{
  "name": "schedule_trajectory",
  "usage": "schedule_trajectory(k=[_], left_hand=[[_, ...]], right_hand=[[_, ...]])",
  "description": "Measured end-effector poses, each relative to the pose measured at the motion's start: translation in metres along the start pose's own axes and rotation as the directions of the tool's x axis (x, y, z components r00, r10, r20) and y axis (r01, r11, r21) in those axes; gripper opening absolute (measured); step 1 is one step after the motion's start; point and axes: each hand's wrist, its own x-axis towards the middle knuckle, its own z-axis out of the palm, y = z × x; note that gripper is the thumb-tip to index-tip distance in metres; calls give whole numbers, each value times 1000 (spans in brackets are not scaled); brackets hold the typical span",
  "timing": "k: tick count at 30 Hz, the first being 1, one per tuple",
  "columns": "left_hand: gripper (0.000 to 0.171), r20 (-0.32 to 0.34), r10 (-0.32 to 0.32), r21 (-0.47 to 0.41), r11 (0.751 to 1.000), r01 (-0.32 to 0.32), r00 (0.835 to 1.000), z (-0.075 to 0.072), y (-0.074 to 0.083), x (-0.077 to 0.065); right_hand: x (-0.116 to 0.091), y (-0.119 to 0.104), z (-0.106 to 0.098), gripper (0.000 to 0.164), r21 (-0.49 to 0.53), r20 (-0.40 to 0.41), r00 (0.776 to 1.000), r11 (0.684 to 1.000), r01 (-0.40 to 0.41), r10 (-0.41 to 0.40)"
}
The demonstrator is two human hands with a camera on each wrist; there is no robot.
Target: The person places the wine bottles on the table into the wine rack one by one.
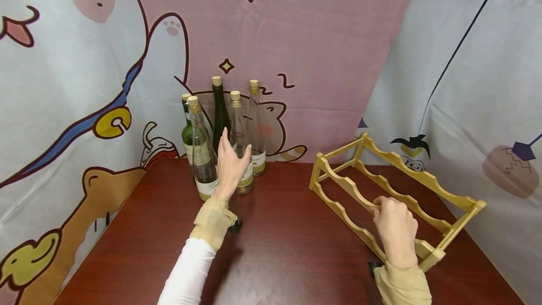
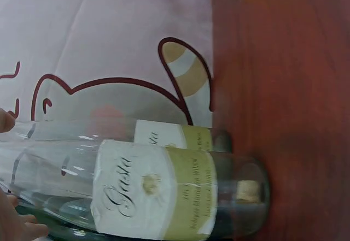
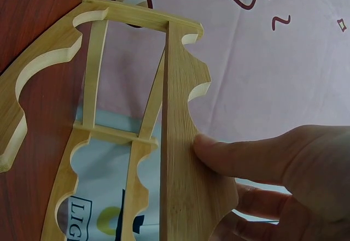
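My left hand [image 1: 231, 169] reaches up to the clear corked bottle [image 1: 245, 174], its fingers straight and the thumb spread away. In the left wrist view that bottle's white and yellow-green label [image 2: 136, 189] faces me; fingertips [image 2: 22, 227] and thumb show on either side of the glass, not curled round it. With my right hand [image 1: 394, 227] I grip the upper front rail of a pale wooden wine rack [image 1: 347, 185]. The right wrist view shows my thumb [image 3: 235, 153] on one face of the wavy rail [image 3: 183, 142] and fingers behind it.
Around the left hand stand another clear bottle [image 1: 205, 168], a dark green bottle [image 1: 219, 112], a green bottle [image 1: 187, 133] and a clear one [image 1: 258, 161] behind. All are upright and corked. A printed cloth [image 1: 322, 51] hangs at the back edge of the brown table [image 1: 288, 239].
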Motion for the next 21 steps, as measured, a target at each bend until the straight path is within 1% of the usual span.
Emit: schedule_trajectory(k=[5, 9, 12, 14, 17, 21], left_hand=[[79, 2, -16, -100, 995, 16, 1000, 5, 3, 17], [76, 8, -54, -129, 990, 55, 999, 10, 3, 24], [70, 3, -79, -159, 984, 78, 997, 13, 2, 27], [65, -7, -79, -192, 979, 76, 997, 15, 2, 28], [58, -27, -62, -246, 968, 54, 998, 18, 1, 30], [53, -36, -62, -266, 963, 50, 997, 20, 0, 31]], right_hand=[[0, 0, 0, 11, 4, -4, 1000, 1000, 3, -3], [1, 1, 0, 12, 10, 2, 1000, 1000, 0, 0], [2, 1, -1, 14, 12, 18, 1000, 1000, -5, 5], [2, 1, -2, 14, 13, 27, 1000, 1000, -8, 8], [2, 1, -2, 15, 15, 33, 999, 1000, -6, 5], [2, 2, -2, 15, 20, 25, 1000, 1000, -1, 1]])
